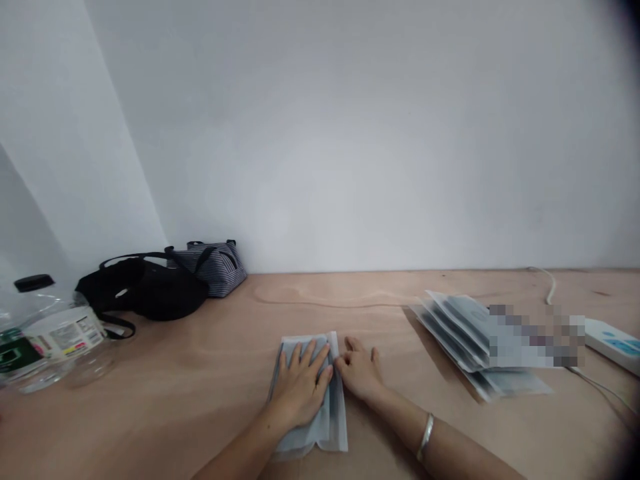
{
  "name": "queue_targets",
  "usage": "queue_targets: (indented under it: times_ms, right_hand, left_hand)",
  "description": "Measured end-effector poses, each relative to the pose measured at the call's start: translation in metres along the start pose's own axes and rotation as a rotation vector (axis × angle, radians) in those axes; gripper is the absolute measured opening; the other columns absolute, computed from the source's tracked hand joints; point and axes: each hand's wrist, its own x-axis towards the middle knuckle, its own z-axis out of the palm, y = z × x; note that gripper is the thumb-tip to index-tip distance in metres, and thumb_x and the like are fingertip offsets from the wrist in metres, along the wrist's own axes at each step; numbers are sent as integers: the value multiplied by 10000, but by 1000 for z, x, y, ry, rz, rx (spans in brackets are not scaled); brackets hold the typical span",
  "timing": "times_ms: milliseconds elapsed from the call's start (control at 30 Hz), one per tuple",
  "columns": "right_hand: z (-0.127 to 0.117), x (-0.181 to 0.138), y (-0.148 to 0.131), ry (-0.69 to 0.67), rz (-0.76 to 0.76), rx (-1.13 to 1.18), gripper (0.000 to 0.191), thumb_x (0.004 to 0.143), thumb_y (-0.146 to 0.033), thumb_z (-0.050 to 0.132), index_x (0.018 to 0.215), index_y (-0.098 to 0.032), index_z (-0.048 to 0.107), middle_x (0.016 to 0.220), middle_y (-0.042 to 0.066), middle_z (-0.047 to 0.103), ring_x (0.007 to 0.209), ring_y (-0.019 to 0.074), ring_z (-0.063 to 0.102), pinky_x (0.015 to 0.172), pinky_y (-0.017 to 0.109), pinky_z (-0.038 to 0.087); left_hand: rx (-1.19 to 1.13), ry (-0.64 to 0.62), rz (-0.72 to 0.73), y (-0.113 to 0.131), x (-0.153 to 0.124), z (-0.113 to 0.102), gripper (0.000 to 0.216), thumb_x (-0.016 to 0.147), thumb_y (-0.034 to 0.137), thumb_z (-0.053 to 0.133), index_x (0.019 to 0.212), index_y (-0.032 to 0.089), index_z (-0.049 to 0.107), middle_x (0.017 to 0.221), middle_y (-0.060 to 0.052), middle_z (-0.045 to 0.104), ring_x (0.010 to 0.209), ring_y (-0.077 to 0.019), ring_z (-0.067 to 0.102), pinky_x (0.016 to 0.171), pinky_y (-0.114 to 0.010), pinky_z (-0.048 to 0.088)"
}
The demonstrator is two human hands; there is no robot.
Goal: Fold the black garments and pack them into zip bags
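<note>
A flat, frosted plastic bag [305,437] lies on the table in front of me, with something bluish-grey and flat inside it. My left hand [303,383] rests palm down on the bag, fingers spread. Close beside it, my right hand [361,370] has its fingers bent, with the thumb side at the bag's right edge; the fingertips are partly hidden. A silver bangle [426,437] circles the right wrist.
Similar frosted bags [455,330] lie in an overlapping pile to the right, partly pixelated. Beyond them is a white power strip [613,343] with cords. At left stand a clear plastic bottle [65,340], a black bag [150,290] and a striped pouch [225,270] near the wall.
</note>
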Motion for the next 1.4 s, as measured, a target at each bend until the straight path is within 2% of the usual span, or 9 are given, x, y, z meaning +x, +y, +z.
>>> queue_targets:
  times_ms: [300, 433, 533, 633, 800, 967, 1200, 1333, 1400]
  right_hand:
    - [8, -75, 15, -45, -204, 162, 267, 834, -295, 399, 694, -221, 615, 1289, 75, 452, 1225, 247, 341, 987, 583, 84]
    - [1, -65, 21, 49, -194, 282, 181, 810, -235, 403, 789, -195, 578, 1048, 84, 604, 1123, 218, 455, 973, 472, 244]
    - [-3, -44, 21, 122, -160, 337, 173, 741, -178, 444, 858, -179, 572, 987, 82, 600, 1035, 192, 503, 899, 353, 351]
    - [-4, -25, 13, 107, -92, 291, 168, 731, -260, 497, 832, -204, 619, 1093, 82, 559, 1131, 206, 429, 966, 383, 266]
    - [2, -2, -13, 62, 78, 117, 396, 754, -524, 443, 883, -216, 656, 1269, 125, 439, 1235, 273, 300, 992, 544, 43]
    - [10, 5, -22, 10, 5, 49, 385, 733, -463, 488, 1030, -257, 619, 1337, 101, 373, 1251, 295, 266, 969, 596, 14]
    - [-16, 13, 29, 128, 50, 37, 359, 701, -332, 510, 978, -146, 642, 1186, 140, 513, 1096, 235, 469, 921, 335, 349]
    - [-54, 10, 70, 137, 59, -9, 320, 700, -317, 514, 918, -117, 636, 1030, 137, 593, 920, 234, 568, 804, 318, 427]
    - [-70, 2, 78, 175, 56, -45, 413, 714, -344, 518, 1030, -87, 586, 1052, 166, 578, 977, 266, 536, 842, 359, 398]
  left_hand:
    - [44, -26, -4, 2, 1, -2, 482, 880, 498, 243, 1332, 334, 286, 1409, -26, 271, 1255, -350, 250, 968, -613, 135]
    - [34, -18, -14, 1, 0, -2, 489, 886, 521, 197, 1336, 341, 267, 1410, -13, 269, 1262, -319, 250, 984, -587, 145]
    - [13, 4, -20, -3, 0, -1, 493, 894, 521, 161, 1347, 339, 227, 1406, -14, 283, 1272, -277, 245, 1001, -552, 156]
    - [-16, 22, -27, -5, -1, 0, 484, 904, 504, 144, 1355, 337, 198, 1399, -17, 298, 1278, -249, 239, 1010, -534, 162]
    - [-89, 43, -53, -8, 0, -2, 483, 911, 484, 116, 1364, 324, 165, 1400, -5, 296, 1286, -212, 227, 1024, -510, 167]
    - [-71, 28, -59, -12, 0, 0, 501, 902, 511, 121, 1361, 323, 183, 1402, -19, 291, 1292, -220, 207, 1029, -495, 164]
    - [18, -55, -25, -16, -2, 8, 590, 854, 605, 181, 1360, 302, 200, 1429, -75, 205, 1303, -282, 117, 1024, -504, 131]
    - [76, -67, -23, -12, -2, 3, 613, 837, 599, 272, 1352, 268, 253, 1424, -103, 206, 1298, -310, 111, 1018, -522, 121]
    - [97, -33, -29, -6, -1, 0, 606, 845, 550, 310, 1353, 223, 266, 1422, -110, 207, 1302, -300, 102, 1024, -519, 105]
